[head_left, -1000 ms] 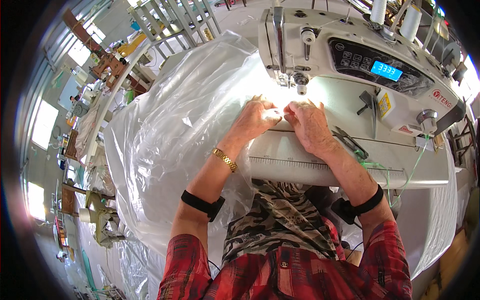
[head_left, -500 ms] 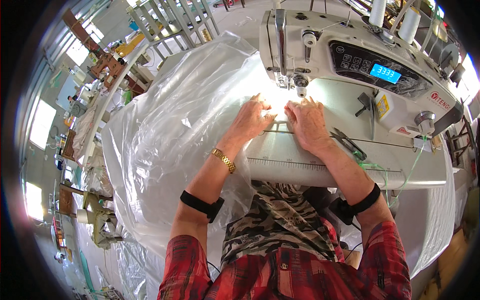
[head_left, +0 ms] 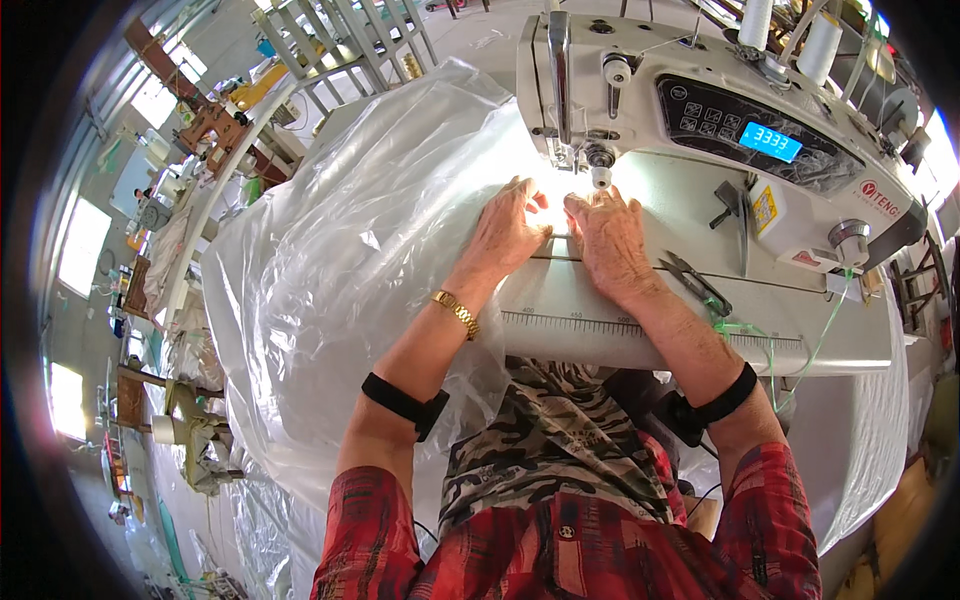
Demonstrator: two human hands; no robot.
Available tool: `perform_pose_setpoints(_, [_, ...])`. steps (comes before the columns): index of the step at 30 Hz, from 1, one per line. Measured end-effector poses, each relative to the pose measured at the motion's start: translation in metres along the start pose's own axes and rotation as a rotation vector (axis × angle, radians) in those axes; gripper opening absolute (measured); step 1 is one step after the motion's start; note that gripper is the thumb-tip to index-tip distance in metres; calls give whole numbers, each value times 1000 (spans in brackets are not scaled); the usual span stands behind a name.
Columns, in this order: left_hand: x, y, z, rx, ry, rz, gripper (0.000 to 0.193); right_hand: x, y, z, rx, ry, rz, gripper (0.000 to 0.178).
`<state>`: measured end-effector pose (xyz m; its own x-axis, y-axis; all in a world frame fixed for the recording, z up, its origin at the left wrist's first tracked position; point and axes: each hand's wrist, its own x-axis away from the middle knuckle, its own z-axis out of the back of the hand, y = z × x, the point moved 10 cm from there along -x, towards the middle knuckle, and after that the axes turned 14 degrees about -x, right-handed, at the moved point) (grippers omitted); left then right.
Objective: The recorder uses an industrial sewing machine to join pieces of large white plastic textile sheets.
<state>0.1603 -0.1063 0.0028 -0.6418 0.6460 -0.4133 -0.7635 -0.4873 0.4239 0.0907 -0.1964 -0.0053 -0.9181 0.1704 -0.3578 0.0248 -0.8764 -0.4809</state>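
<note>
Holding two bare hands, the left hand (head_left: 508,225) and the right hand (head_left: 610,240), close together but apart, at the right side of one plastic sheet (head_left: 330,260). Has this crumpled, clear sheet over the table (head_left: 690,225), left of the machine's head, and hanging beside the lap. Curls the fingers of the left over the sheet's bright edge; bends those of the right downward just beside. Cannot tell, for the glare, whether clamped on film or merely resting, with either hand.

Faces one sewing machine (head_left: 640,65), with one black panel (head_left: 710,125) of several marked buttons, one blue display (head_left: 771,141) lit with four digits, one yellow label (head_left: 767,208) below and one lettered red logo (head_left: 882,200) near the right end. Sees two white cones (head_left: 821,50) of thread above, one numbered ruler (head_left: 600,322) along the table's front, one pair of snips (head_left: 698,283) right of the right hand, and green thread (head_left: 820,330) near the snips' handles.

Wears one gold bracelet (head_left: 458,312), two black armbands (head_left: 395,395), one per forearm, and one camouflage apron (head_left: 560,440).
</note>
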Motion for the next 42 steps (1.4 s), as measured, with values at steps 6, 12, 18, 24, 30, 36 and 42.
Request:
perform_pose_setpoints(6, [0,3,-1,63,-5,-12,18,4,-6,-9,179,-133,2,32])
perform_pose_setpoints(12, [10,19,-7,-375,-131,-119,10,10,-15,1,192,-39,103,28])
perform_pose_setpoints(18, [23,37,-5,-499,-149,-290,15,15,-22,2,228,-29,184,21])
perform_pose_setpoints(24, [23,45,-5,-544,-87,-398,17,19,-23,-1,276,-53,213,21])
perform_pose_setpoints(30, [19,41,-4,-519,-57,-365,16,20,-27,4,204,12,254,20])
perform_pose_setpoints(36, [12,33,-12,-543,-107,-344,18,17,-24,-2,268,-64,191,19])
perform_pose_setpoints(42, [5,24,-17,-538,-102,-311,18,21,-16,-9,280,-133,165,18])
